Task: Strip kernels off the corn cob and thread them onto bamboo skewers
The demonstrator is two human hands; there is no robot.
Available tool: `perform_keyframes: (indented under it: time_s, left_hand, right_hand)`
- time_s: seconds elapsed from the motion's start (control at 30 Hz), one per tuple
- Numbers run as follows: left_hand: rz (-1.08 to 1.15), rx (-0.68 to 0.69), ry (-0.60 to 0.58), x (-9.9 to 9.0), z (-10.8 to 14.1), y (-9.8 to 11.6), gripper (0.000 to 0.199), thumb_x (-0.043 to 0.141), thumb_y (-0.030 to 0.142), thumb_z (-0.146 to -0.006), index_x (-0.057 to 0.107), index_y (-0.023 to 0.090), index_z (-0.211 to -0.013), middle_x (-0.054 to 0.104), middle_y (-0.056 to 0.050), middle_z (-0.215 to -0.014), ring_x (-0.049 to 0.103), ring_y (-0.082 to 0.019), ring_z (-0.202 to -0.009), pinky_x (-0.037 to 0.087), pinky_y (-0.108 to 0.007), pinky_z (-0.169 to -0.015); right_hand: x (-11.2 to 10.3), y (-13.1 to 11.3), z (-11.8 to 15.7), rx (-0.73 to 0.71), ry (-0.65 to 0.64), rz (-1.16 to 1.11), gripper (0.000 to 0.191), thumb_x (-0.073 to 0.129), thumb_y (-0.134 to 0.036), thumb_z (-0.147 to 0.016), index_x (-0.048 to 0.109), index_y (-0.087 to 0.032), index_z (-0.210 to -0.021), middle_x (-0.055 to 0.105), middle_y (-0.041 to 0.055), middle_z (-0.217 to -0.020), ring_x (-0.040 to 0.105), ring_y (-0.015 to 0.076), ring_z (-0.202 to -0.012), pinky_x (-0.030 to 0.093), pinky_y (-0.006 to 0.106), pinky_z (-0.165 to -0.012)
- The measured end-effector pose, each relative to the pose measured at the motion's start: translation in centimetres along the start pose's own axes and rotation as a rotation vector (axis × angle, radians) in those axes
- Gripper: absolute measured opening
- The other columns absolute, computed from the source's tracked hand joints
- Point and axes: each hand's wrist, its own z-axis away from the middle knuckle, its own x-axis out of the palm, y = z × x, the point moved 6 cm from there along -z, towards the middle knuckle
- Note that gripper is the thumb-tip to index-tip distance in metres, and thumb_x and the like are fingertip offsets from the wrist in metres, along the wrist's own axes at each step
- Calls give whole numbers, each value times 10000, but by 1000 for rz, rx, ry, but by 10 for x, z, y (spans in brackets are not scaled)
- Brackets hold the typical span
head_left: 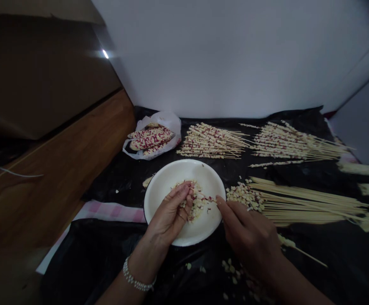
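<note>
"Beaded bracelet (136,279) nearest, at seven o'clock. What's held?"

"Kernel-threaded skewer (207,198), over the white bowl's (159,190) three o'clock side. Left hand (171,208) and right hand (251,231) pinch its ends. Likely light, stiff, easily crumbled mid-length; hold those ends. Loose kernels (243,195) lie beyond."

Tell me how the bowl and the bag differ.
The bowl is smooth and round; the bag is crumpled. The bowl holds loose kernels; the bag holds cobs. The bowl sits under the left hand; the bag lies farther away. Both are whitish and rest on black sheeting.
</note>
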Motion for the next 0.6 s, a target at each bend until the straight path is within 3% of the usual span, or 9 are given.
perform_keyframes:
  time_s: [0.23,0.4,0.6]
  left_hand:
    - [-75,14,-11,0,2,-1,141,637,-22,-795,720,90,-819,724,-55,-780,670,-62,-633,563,-98,-608]
    - [-72,-13,-55,2,3,-3,169,662,12,-792,730,89,-925,722,-53,-790,676,-74,-655,579,-130,-640]
    - [-92,-55,-92,3,3,-4,131,711,29,-752,738,77,-871,719,-50,-763,680,-91,-672,577,-143,-634]
  right_hand:
    - [1,0,3,14,5,2,296,534,-28,-876,652,-94,-1139,711,52,-847,543,127,-586,358,289,-536]
    - [2,0,4,10,3,-10,301,556,-32,-868,647,-88,-1149,711,55,-866,538,129,-582,348,296,-535]
    - [0,0,3,8,16,-24,295,550,-32,-873,641,-87,-1149,714,60,-881,544,133,-607,367,290,-566]
